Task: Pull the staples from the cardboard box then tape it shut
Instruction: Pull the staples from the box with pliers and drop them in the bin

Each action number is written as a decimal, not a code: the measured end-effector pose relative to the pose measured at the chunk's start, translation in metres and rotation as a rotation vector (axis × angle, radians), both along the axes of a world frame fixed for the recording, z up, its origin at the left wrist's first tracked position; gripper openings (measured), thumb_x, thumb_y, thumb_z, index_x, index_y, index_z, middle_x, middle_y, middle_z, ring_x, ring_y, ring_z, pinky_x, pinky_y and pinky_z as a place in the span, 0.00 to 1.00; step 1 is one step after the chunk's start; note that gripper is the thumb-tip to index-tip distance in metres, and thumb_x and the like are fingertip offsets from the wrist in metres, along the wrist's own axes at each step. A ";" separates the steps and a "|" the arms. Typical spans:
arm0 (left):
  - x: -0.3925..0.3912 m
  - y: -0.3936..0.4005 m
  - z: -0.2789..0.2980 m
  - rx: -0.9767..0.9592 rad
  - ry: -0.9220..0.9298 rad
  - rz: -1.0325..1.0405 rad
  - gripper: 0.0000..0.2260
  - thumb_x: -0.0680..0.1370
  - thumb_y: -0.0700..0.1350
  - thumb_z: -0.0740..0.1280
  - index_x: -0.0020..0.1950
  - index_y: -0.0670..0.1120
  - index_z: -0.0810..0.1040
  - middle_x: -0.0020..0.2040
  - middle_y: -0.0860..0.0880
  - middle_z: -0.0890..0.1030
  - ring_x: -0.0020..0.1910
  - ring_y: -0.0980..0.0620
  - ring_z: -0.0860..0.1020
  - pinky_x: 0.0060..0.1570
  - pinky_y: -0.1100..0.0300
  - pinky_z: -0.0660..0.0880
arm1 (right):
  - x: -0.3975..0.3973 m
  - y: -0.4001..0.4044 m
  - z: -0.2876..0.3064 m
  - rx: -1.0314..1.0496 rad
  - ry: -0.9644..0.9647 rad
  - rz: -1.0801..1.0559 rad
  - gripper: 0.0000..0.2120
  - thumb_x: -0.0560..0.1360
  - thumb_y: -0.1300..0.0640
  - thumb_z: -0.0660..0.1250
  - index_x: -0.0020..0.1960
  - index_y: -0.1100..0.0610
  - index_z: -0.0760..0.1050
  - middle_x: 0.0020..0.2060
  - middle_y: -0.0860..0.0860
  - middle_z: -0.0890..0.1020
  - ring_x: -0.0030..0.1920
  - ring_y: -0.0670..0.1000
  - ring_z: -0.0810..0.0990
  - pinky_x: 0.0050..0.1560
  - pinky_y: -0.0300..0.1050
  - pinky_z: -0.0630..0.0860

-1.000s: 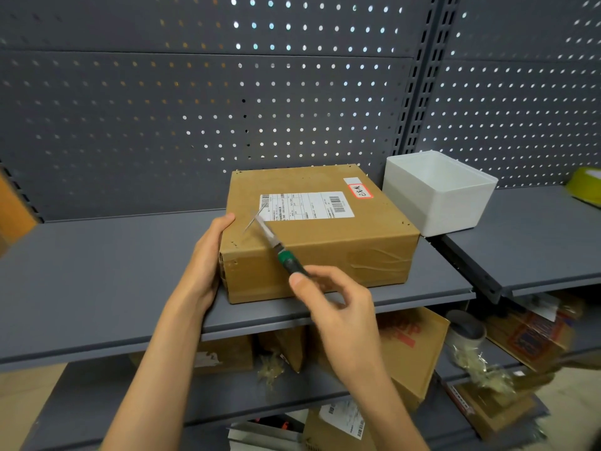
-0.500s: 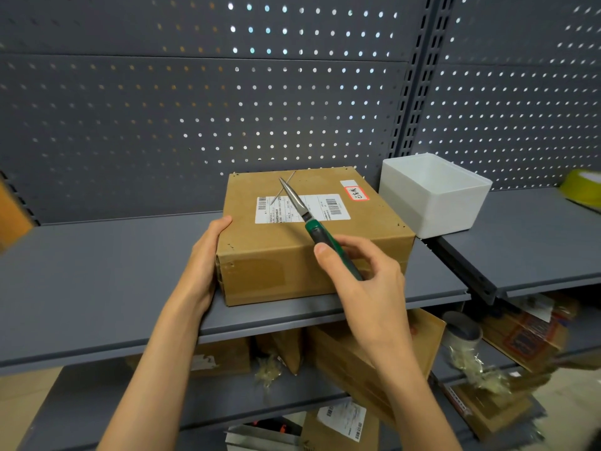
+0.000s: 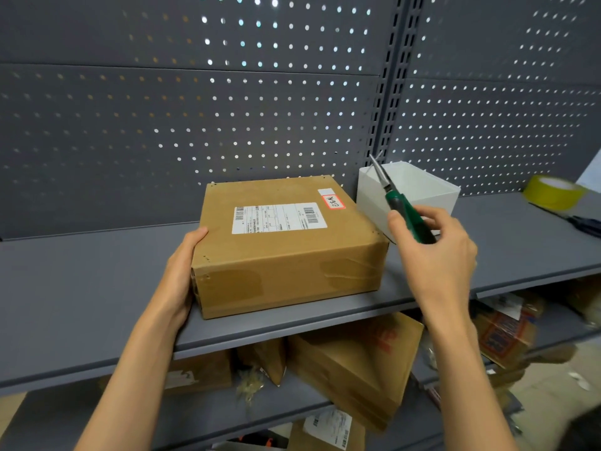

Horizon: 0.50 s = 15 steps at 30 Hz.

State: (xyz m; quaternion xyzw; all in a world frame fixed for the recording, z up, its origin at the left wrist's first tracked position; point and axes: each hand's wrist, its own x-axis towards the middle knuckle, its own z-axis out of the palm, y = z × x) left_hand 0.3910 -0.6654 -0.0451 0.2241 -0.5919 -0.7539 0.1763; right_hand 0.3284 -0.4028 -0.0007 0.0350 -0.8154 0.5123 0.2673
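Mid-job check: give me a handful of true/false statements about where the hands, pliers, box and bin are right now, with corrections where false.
1. The left hand rests against the left side of the cardboard box. True.
2. The right hand holds green-handled pliers. True.
3. The pliers' tip touches the box's shipping label. False: the tip is raised over the white bin, clear of the box.
4. The white bin stands left of the box. False: it stands to the box's right.
5. A yellow tape roll lies on the shelf at far right. True.
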 end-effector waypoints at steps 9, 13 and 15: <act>0.000 0.000 0.000 -0.011 0.008 -0.002 0.13 0.77 0.59 0.59 0.53 0.54 0.78 0.51 0.49 0.83 0.47 0.50 0.79 0.47 0.55 0.74 | -0.033 0.022 -0.001 0.215 -0.042 -0.211 0.21 0.73 0.43 0.65 0.59 0.56 0.75 0.53 0.55 0.76 0.50 0.58 0.75 0.49 0.48 0.66; -0.001 -0.001 -0.001 -0.008 0.007 -0.004 0.14 0.77 0.60 0.59 0.54 0.54 0.78 0.52 0.48 0.82 0.48 0.50 0.79 0.48 0.55 0.74 | -0.041 0.025 -0.005 0.262 -0.044 -0.257 0.22 0.73 0.43 0.65 0.59 0.58 0.74 0.53 0.58 0.75 0.48 0.61 0.76 0.48 0.50 0.68; -0.001 -0.001 -0.001 -0.007 0.006 -0.004 0.14 0.77 0.59 0.59 0.54 0.53 0.78 0.52 0.48 0.82 0.48 0.50 0.79 0.49 0.55 0.74 | -0.044 0.026 -0.007 0.272 -0.054 -0.271 0.22 0.74 0.44 0.65 0.59 0.59 0.74 0.54 0.59 0.75 0.48 0.62 0.76 0.47 0.50 0.67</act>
